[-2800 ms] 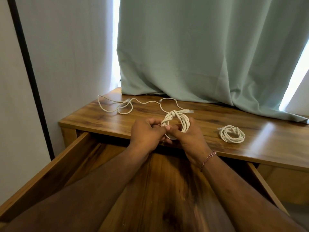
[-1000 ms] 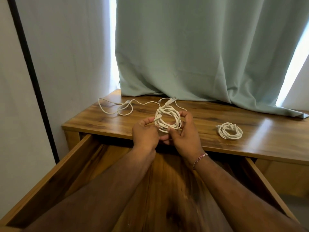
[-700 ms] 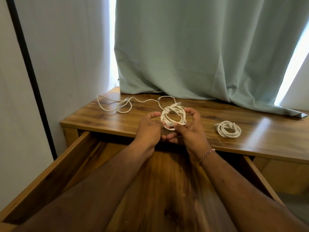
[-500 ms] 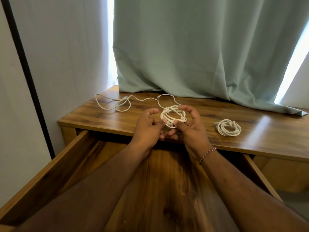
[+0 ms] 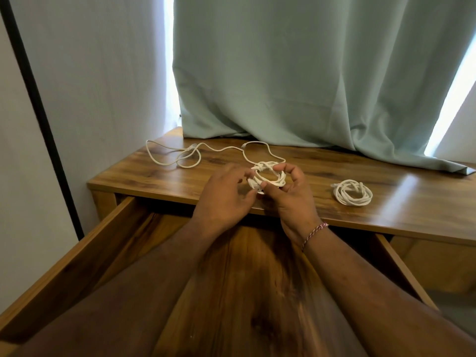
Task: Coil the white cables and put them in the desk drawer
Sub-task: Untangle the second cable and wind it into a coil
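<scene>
A person stands at a wooden desk (image 5: 401, 199) with both arms stretched out over its open drawer (image 5: 108, 243). The drawer is pulled far out, and its wooden bottom shows under the arms.

Between the two hands is a little coil of white cable (image 5: 268, 176). It is held just above the front part of the desk top. The right hand (image 5: 291, 194) has its thumb and curled fingers around the right side of the coil, pinching it. The left hand (image 5: 226, 197) pinches the left side of the coil with its thumb and fingertips. A short bit of cable is wrapped around the top of the coil like a knot.

A second white coil (image 5: 353, 193) lies flat on the desk to the right, well apart from the hands. Nobody touches it.

A long loose white cable (image 5: 190, 157) lies spread out on the back left of the desk. It makes a few big loops, and one end bends toward the hands.

The right wrist wears a thin pink and white string band (image 5: 315, 231).

Behind the desk hangs a pale green curtain (image 5: 309, 73). Its bottom edge rests on the back of the desk top. A pale wall (image 5: 98, 73) is on the left.
</scene>
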Demonstrator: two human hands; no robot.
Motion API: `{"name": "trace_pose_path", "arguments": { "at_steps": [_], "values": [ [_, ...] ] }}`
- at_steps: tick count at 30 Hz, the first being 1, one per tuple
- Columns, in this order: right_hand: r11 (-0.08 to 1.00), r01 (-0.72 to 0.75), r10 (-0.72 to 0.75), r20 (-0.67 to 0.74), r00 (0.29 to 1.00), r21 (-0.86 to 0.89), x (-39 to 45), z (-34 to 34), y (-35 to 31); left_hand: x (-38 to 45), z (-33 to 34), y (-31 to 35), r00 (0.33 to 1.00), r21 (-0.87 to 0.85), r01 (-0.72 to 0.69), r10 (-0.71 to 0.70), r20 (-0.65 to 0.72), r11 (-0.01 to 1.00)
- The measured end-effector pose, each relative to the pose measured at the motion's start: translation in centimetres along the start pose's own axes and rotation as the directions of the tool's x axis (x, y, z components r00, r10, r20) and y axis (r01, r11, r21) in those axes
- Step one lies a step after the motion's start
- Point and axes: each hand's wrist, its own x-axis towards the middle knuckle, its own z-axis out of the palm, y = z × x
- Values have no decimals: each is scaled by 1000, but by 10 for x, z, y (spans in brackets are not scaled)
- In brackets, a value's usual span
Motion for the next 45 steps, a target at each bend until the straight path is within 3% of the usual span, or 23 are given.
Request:
{"name": "trace_pose_path", "arguments": {
  "at_steps": [7,11,21,25,27,29,31,32,35,38,40,41,43,45],
  "values": [
    [985,143,-151,-75,986,-100,-3,9,0,0,-1,-7,999,-54,-23,21,-45,998],
    [988,150,-152,-121,981,-25,-5,17,1,-2,-1,-9,998,-84,-22,17,-60,996],
    [963,244,-254,-89,963,-114,-11,18,-3,-3,-2,-11,988,-314,107,-136,-73,943],
    [972,215,-223,-85,971,-92,-14,17,-1,-5,0,-12,984,-363,142,-171,-49,921],
    [976,200,-206,-69,976,-88,-14,14,0,-6,0,-11,988,-306,117,-141,-56,945],
    [974,186,-192,-40,981,-127,-12,13,-1,-5,1,-9,993,-92,59,-67,-94,994],
    [962,181,-184,6,983,-205,-10,13,1,-2,2,-7,981,66,126,-114,-154,990],
    [955,182,-180,27,983,-234,-10,13,3,0,2,-9,965,56,196,-182,-190,979],
    [953,164,-152,67,986,-253,-10,10,9,9,2,-14,874,-312,392,-456,-166,866],
    [982,94,-70,143,987,-164,-7,3,9,16,-6,-5,676,-736,514,-737,31,441],
    [988,64,-36,190,981,-141,-6,1,9,19,-13,1,575,-856,472,-810,116,213],
    [988,59,-28,206,978,-145,-7,1,8,18,-15,2,566,-869,460,-814,129,182],
    [982,52,-12,215,977,-180,-8,0,8,14,-15,-1,621,-808,507,-777,102,299],
    [932,119,-49,208,977,-341,-9,-6,3,9,-15,-2,694,-745,532,-711,113,401]
  ]
}}
